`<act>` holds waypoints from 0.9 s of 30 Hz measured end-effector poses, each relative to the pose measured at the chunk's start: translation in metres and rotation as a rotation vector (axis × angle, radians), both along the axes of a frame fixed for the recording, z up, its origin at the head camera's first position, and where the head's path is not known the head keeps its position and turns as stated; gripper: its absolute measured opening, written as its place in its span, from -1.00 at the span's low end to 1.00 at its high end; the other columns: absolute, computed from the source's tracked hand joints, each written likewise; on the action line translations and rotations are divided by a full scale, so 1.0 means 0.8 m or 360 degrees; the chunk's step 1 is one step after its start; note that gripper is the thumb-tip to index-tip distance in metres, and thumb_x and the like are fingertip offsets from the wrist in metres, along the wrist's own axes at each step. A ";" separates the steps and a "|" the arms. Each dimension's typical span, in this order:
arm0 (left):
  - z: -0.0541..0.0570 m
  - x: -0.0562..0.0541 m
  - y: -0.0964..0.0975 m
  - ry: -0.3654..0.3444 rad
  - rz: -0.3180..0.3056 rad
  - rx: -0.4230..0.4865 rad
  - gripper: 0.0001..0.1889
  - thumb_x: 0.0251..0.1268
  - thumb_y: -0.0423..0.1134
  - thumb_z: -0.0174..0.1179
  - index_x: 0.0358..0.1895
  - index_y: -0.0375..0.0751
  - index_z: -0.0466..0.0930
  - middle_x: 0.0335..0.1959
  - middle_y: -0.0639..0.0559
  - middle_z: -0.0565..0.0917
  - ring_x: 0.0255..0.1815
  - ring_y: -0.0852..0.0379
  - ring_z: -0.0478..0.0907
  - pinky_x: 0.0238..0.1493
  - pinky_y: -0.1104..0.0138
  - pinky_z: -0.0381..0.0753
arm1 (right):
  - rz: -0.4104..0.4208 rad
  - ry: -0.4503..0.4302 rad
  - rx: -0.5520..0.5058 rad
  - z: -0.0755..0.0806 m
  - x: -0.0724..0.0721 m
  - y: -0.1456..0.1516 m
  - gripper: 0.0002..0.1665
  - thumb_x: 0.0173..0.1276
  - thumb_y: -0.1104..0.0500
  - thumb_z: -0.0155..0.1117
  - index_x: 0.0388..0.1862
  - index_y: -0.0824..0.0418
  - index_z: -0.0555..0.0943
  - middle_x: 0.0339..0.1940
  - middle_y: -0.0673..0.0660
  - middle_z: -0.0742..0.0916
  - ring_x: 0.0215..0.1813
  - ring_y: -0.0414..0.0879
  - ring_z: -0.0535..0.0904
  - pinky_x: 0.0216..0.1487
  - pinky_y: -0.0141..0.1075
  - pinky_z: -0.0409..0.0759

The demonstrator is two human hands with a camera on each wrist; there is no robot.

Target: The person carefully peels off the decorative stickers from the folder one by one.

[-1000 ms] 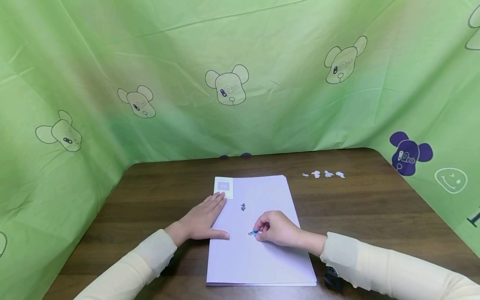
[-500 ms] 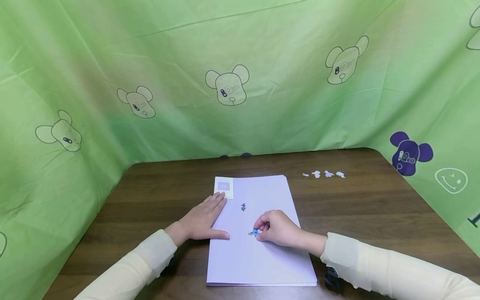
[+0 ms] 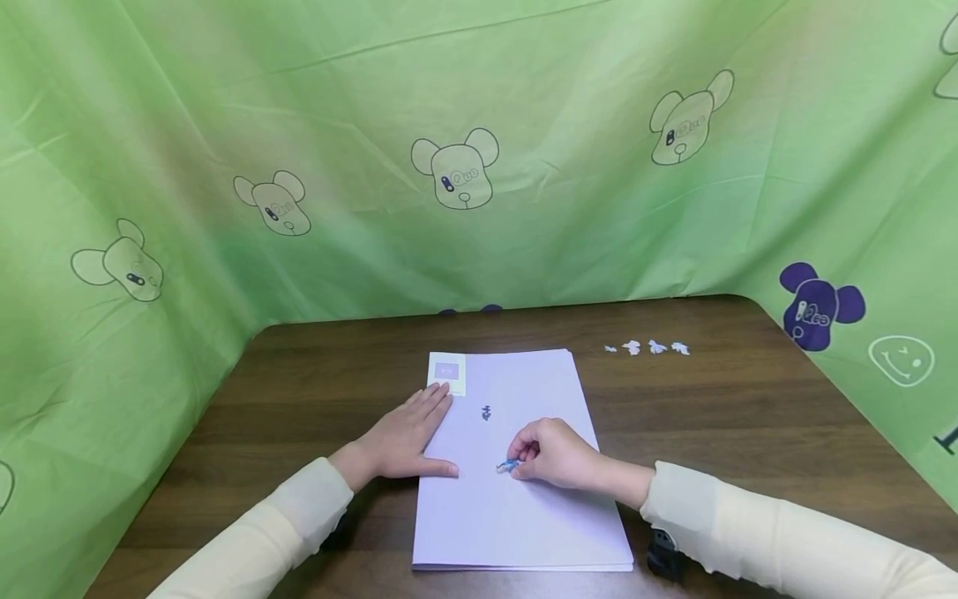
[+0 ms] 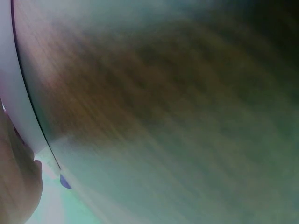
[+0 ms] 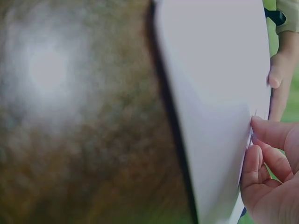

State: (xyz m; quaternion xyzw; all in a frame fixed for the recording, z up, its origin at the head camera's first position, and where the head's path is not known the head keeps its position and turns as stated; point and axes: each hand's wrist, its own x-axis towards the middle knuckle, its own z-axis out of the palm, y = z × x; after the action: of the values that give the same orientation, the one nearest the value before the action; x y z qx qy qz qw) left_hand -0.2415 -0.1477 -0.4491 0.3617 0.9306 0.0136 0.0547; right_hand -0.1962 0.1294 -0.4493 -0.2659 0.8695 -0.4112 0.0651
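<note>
A small blue cut-out piece (image 3: 511, 465) is pinched between the thumb and fingertips of my right hand (image 3: 550, 456), low over the middle of a white paper stack (image 3: 516, 532). Its kind is too small to make out. My left hand (image 3: 407, 437) lies with straight fingers across the stack's left edge. Its fingertips reach a small card (image 3: 446, 371) in the upper left corner, and its thumb points right over the paper. A small dark printed mark (image 3: 486, 413) shows on the sheet above the right hand. In the right wrist view the right thumb and fingers (image 5: 271, 135) meet at the paper.
Several small pale cut-out pieces (image 3: 656, 347) lie in a row at the back right of the brown wooden table (image 3: 748, 416). A green cloth (image 3: 337, 166) printed with bear heads hangs behind the table and along both sides.
The blue piece has turned slightly in the right fingertips, showing first more and then less of its blue face. Both hands keep nearly the same places.
</note>
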 end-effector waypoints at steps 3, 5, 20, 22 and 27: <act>0.000 0.000 0.000 0.0001 0.0002 0.0003 0.21 0.05 0.66 -0.24 0.56 -0.24 -0.12 0.58 -0.09 -0.13 0.57 0.04 -0.27 0.48 0.20 -0.15 | 0.0005 -0.0011 0.0006 0.000 -0.002 0.001 -0.85 0.06 0.32 0.52 -0.49 0.16 0.67 -0.60 -0.14 0.58 -0.47 -0.28 0.45 -0.39 -0.42 0.48; 0.000 0.000 0.001 -0.0002 0.0003 0.0006 0.20 0.05 0.65 -0.23 0.56 -0.24 -0.12 0.58 -0.09 -0.12 0.57 0.04 -0.27 0.48 0.19 -0.15 | 0.0001 -0.0007 0.0021 0.001 -0.003 0.001 -0.88 0.10 0.29 0.50 -0.49 0.15 0.68 -0.61 -0.15 0.57 -0.49 -0.28 0.43 -0.40 -0.42 0.46; 0.000 -0.002 0.001 -0.0002 -0.0005 -0.0001 0.20 0.06 0.65 -0.24 0.56 -0.24 -0.13 0.58 -0.08 -0.14 0.57 0.05 -0.28 0.48 0.21 -0.17 | -0.0086 -0.0112 -0.0027 0.007 -0.004 0.002 -0.89 0.29 0.24 0.31 -0.39 0.22 0.73 -0.67 -0.07 0.60 -0.59 -0.21 0.46 -0.54 -0.39 0.42; 0.001 -0.002 0.001 -0.0006 -0.0008 0.0003 0.20 0.06 0.65 -0.23 0.56 -0.24 -0.13 0.58 -0.08 -0.14 0.57 0.04 -0.28 0.48 0.20 -0.17 | -0.0106 -0.0148 -0.0052 0.007 -0.004 0.002 -0.89 0.28 0.25 0.31 -0.39 0.23 0.73 -0.67 -0.05 0.61 -0.58 -0.19 0.47 -0.52 -0.38 0.44; 0.001 -0.002 0.000 -0.0012 -0.0009 0.0006 0.19 0.07 0.64 -0.23 0.56 -0.24 -0.14 0.58 -0.08 -0.14 0.57 0.05 -0.28 0.48 0.21 -0.18 | -0.0167 -0.0267 -0.0111 0.007 -0.006 0.002 -0.90 0.26 0.29 0.27 -0.39 0.26 0.72 -0.65 -0.01 0.62 -0.55 -0.18 0.48 -0.48 -0.37 0.45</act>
State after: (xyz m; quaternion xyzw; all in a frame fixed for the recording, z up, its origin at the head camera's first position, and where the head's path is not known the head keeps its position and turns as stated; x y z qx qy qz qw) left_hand -0.2428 -0.1474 -0.4482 0.3645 0.9293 0.0165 0.0576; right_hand -0.2009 0.1312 -0.4435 -0.1867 0.8589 -0.4648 0.1066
